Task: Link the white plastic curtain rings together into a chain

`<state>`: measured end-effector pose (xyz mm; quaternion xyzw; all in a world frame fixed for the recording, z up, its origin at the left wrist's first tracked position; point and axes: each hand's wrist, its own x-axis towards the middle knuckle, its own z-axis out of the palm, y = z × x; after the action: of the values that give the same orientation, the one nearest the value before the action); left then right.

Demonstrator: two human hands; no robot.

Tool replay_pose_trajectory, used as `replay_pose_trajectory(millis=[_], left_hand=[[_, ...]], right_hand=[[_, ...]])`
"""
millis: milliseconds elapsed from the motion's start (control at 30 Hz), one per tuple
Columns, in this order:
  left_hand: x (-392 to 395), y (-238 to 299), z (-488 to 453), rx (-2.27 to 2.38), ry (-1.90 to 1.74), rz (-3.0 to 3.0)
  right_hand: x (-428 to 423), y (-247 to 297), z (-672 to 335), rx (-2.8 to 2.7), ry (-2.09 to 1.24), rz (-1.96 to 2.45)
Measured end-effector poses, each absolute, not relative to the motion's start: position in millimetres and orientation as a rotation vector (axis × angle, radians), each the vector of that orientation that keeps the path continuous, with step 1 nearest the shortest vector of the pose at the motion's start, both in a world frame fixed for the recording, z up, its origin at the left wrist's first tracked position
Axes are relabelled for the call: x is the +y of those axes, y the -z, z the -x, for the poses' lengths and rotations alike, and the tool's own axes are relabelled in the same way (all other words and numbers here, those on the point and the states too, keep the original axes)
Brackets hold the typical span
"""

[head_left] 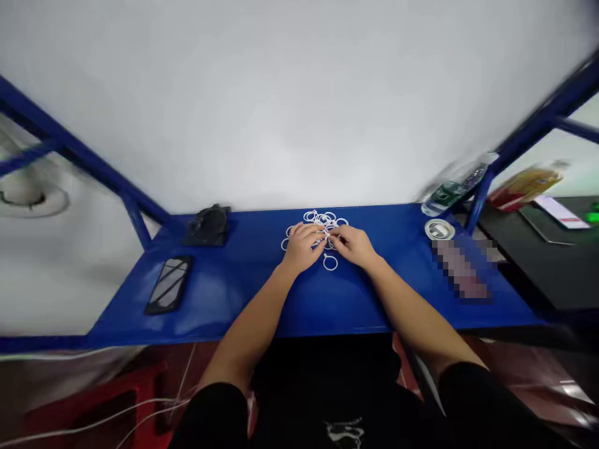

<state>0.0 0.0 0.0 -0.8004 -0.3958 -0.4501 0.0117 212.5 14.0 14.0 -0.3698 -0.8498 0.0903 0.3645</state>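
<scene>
White rings (322, 219) lie in one loose heap on the blue table (243, 293), too overlapped and small to count exactly, though well over ten loops show. One single ring (330, 262) lies apart from the heap, just on the near side of the point where the two hands meet. The left hand (304, 245) rests palm down on the heap's left half, its fingers curled and angled inward. The right hand (356, 245) mirrors it from the other side, knuckles up, with its fingertips drawn toward those of the left. Both sets of fingertips close in on the same spot in the heap (whether either hand really pinches a ring there, or only presses on it, I cannot tell at this size). Both forearms are bare and run straight back from that meeting spot toward the body, spreading apart as they come. Well to the left of the grip lie one dark phone (169, 284), screen up, and one black bundle (208, 224) farther back. Well to the right are one roll of tape (439, 229), lying flat, and one plastic bottle (456, 184) behind it, blurred and leaning.
</scene>
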Motion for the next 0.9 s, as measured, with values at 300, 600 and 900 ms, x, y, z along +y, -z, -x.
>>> replay_pose_trajectory(millis=[300, 600, 900], left_hand=[[1.9, 3.2, -0.6, -1.214, 1.561, 2.554], [1.4, 0.7, 0.2, -1.198, 1.588, 2.616], [-0.9, 0.1, -2.6, -1.196, 1.572, 2.61]], right_hand=[[8.9, -15.8, -210.6, -2.213, -0.317, 0.869], [7.7, -13.8, -207.8, -2.169, -0.43, 0.883], [8.0, -13.4, -204.1, -2.06, -0.577, 0.867]])
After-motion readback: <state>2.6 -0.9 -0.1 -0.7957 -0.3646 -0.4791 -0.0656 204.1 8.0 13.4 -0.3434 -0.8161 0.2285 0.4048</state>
